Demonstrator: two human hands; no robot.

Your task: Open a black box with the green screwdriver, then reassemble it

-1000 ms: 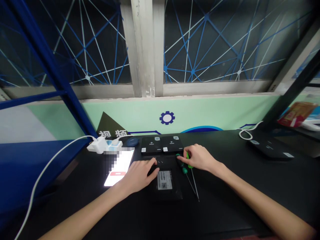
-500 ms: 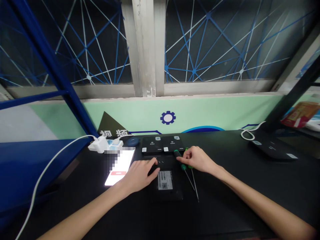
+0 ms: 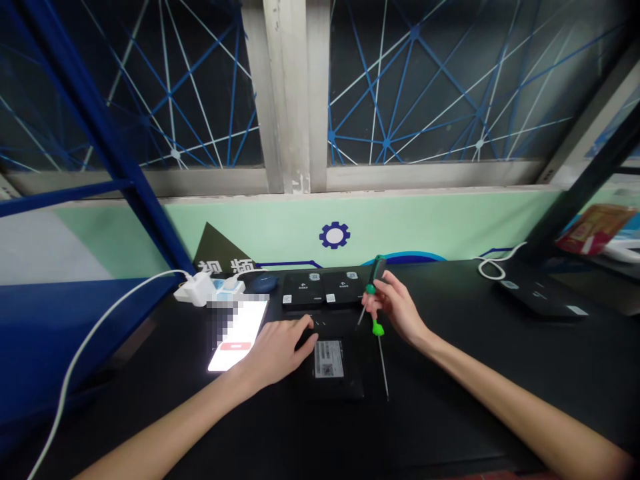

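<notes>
My right hand (image 3: 400, 310) is closed around a screwdriver (image 3: 379, 270) with a dark green handle. Its handle points up and its thin shaft slants down to the left, the tip above the table. Below that hand lies a second screwdriver (image 3: 379, 329), bright green, its shaft toward me; my hand hides most of its handle. My left hand (image 3: 280, 347) rests at the left edge of a black device (image 3: 350, 385), thumb and index finger apart. The device carries a white printed label (image 3: 329, 359). Small light marks show near my left fingertips, too small to name.
Two black boxes (image 3: 303, 291) stand side by side behind the device. Left of my left hand lies a lit phone or tablet (image 3: 245, 333). Behind it are a blue mouse (image 3: 263, 284) and white chargers (image 3: 201, 289) with cables. Another black device (image 3: 543, 297) lies at the right.
My right hand has picked the dark green screwdriver up off the table and turned its handle upward. The bright green screwdriver stays on the table. My left hand has hardly moved.
</notes>
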